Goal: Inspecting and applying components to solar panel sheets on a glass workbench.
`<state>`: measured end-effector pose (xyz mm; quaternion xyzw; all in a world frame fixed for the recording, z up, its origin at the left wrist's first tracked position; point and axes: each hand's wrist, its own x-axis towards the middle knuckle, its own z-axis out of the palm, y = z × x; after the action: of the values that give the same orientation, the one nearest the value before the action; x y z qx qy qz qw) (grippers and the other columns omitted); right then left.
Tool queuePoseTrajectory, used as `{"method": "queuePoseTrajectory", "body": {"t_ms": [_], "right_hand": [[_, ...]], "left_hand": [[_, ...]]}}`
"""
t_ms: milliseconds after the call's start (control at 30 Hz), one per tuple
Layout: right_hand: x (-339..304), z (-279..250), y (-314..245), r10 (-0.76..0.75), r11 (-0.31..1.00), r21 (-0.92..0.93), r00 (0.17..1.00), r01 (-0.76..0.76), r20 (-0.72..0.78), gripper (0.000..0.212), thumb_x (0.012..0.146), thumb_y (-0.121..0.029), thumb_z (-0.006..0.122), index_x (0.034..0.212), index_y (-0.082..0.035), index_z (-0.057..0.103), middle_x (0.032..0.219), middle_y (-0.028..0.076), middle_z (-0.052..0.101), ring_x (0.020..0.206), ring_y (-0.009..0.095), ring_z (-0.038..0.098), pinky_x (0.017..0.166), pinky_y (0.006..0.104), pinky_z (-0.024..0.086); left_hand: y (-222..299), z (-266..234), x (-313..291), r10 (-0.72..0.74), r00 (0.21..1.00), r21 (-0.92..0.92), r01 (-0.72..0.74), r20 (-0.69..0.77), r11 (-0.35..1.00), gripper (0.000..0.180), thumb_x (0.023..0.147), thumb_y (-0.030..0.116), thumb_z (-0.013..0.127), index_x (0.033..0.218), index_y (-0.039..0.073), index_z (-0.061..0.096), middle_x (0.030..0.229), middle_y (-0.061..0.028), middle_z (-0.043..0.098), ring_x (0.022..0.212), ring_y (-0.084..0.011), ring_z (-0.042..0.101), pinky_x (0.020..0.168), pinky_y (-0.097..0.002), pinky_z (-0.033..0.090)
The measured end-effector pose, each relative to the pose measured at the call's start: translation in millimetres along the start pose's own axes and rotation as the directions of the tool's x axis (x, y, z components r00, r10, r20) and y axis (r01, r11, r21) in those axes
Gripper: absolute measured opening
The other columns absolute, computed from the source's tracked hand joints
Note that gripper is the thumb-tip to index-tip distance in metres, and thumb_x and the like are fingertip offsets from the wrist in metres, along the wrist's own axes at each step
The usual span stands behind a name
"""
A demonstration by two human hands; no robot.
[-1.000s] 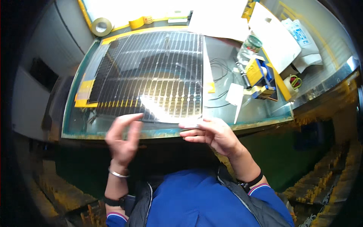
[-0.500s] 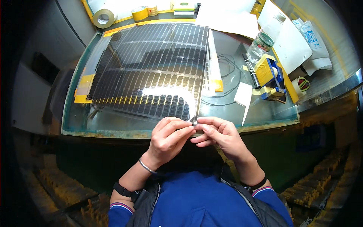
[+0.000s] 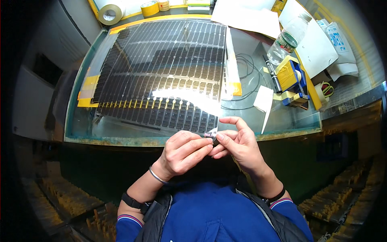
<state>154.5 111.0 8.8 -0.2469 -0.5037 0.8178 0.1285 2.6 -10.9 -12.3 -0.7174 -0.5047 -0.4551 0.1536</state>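
Risk: pinching tiny piece (image 3: 210, 135) in fingertips (image 3: 209, 140) of left hand (image 3: 181, 154) and right hand (image 3: 243, 146), possibly slipping and scratching gridded film sheet (image 3: 167, 68) just beyond.

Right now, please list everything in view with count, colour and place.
Table: one, greenish, centre
Gridded sheet: one, dark, on the table
Tape rolls: three, tan to yellow, far left
Paper: count unclear, white, far side
Bottle: one, clear, right side
Tape dispenser: one, blue, yellow, right side
Marker pen: one, black, left of dispenser
Handled tool: one, white, near right
Cable: count unclear, black, right of sheet
Board: one, white, far right
Bag: one, white, blue, far right
Scissors: one, green handles, far right
Small piece: one, colour unclear, near edge
Shirt: one, blue, bottom
Vest: one, black, bottom
Bracelet: one, silver, left wrist
Left hand: one, pinching small piece
Right hand: one, at same piece
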Motion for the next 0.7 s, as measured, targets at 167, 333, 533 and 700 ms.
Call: {"method": "queuePoseTrajectory", "body": {"t_ms": [167, 333, 533, 700], "right_hand": [[0.4, -1.4, 1.1, 0.000, 0.999, 0.043, 1.000, 0.000, -0.011, 0.041, 0.096, -0.008, 0.054, 0.130, 0.002, 0.032, 0.095, 0.016, 0.063, 0.074, 0.022, 0.069, 0.062, 0.0283, 0.060], [0.0, -0.5, 0.9, 0.001, 1.000, 0.030, 1.000, -0.001, -0.009, 0.041, 0.096, -0.008, 0.054, 0.129, 0.002, 0.033, 0.093, 0.014, 0.063, 0.071, 0.021, 0.069, 0.061, 0.0279, 0.059], [-0.6, 0.6, 0.7, -0.017, 1.000, 0.006, 1.000, 0.017, -0.020, 0.041, 0.096, -0.008, 0.054, 0.130, 0.002, 0.032, 0.092, 0.014, 0.063, 0.070, 0.021, 0.069, 0.060, 0.0278, 0.059], [-0.8, 0.7, -0.3, -0.001, 1.000, -0.006, 1.000, 0.001, -0.021, 0.040, 0.096, -0.008, 0.054, 0.129, 0.002, 0.032, 0.091, 0.014, 0.063, 0.070, 0.021, 0.069, 0.059, 0.0275, 0.059]], "left_hand": [[0.1, -2.6, 0.7, 0.015, 1.000, 0.005, -0.015, 0.001, 1.000, 0.020, 0.068, 0.001, 0.068, 0.087, 0.000, 0.070, 0.089, -0.0099, 0.070, 0.073, -0.0197, 0.064, 0.060, -0.0290, 0.051], [1.4, -2.9, -0.9, 0.054, 0.998, 0.010, -0.055, 0.031, 0.998, 0.017, 0.070, 0.004, 0.069, 0.086, 0.000, 0.070, 0.090, -0.0104, 0.070, 0.075, -0.0196, 0.065, 0.059, -0.0289, 0.051], [2.7, -5.8, -2.2, 0.049, 0.998, 0.001, -0.049, 0.041, 0.999, 0.016, 0.070, 0.005, 0.069, 0.085, 0.001, 0.070, 0.090, -0.0091, 0.070, 0.075, -0.0185, 0.065, 0.059, -0.0279, 0.051], [3.8, -6.8, -7.0, 0.045, 0.998, 0.021, -0.046, 0.042, 0.999, 0.016, 0.070, 0.005, 0.069, 0.086, 0.002, 0.070, 0.090, -0.0083, 0.070, 0.075, -0.0182, 0.065, 0.058, -0.0275, 0.051]]}}
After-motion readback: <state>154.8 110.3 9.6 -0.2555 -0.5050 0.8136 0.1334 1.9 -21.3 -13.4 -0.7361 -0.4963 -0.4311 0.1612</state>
